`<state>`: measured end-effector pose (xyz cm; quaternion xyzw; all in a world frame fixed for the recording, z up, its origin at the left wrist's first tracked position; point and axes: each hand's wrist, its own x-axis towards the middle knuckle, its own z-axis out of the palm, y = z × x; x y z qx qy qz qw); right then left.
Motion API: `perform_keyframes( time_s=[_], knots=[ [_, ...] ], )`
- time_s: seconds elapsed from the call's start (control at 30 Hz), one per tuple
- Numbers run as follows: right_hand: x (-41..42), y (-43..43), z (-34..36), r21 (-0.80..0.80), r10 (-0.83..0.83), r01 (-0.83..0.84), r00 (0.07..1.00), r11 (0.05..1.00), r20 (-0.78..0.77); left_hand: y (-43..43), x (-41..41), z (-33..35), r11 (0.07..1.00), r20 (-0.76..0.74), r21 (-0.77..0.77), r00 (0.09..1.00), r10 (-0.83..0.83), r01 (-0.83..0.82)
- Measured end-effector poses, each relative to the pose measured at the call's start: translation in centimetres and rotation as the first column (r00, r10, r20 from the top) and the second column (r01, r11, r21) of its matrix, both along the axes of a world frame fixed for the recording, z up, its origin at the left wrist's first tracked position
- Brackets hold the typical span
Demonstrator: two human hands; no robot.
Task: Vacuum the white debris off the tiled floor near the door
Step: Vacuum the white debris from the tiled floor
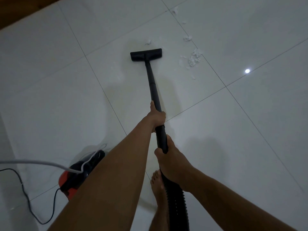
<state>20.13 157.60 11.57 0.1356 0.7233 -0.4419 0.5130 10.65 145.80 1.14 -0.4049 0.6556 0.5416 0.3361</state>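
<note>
— Where are we seeing the fluffy white debris (193, 59)?
— We're seeing it lying on the glossy white tiled floor (66, 80), just right of the flat black floor head (146, 54).
— And our fingers?
— We're wrapping left hand (157, 118) and right hand (171, 162) around the black vacuum wand (152, 84). Our forearm is partly hiding the red-and-black canister (80, 170), its lettering unreadable.

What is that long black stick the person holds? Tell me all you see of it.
A matte black vacuum pole, of jointed tube sections, slants away from the person. It looks like plastic. Its wide flat head rests on the pale tiled floor, left of scattered white debris. The left hand grips its middle, the right hand its near end, where a ribbed black hose joins.
</note>
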Motion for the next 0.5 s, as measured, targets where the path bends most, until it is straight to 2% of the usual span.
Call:
perform_keyframes(
  time_s=[0.5],
  knots=[
    [-5.6,-3.7,-2.3,-0.039,-0.072,0.075,0.994,0.996,0.078,-3.7,-5.9,-1.9,1.0,-0.023,-0.023,1.0,-0.004,0.003]
  ],
)
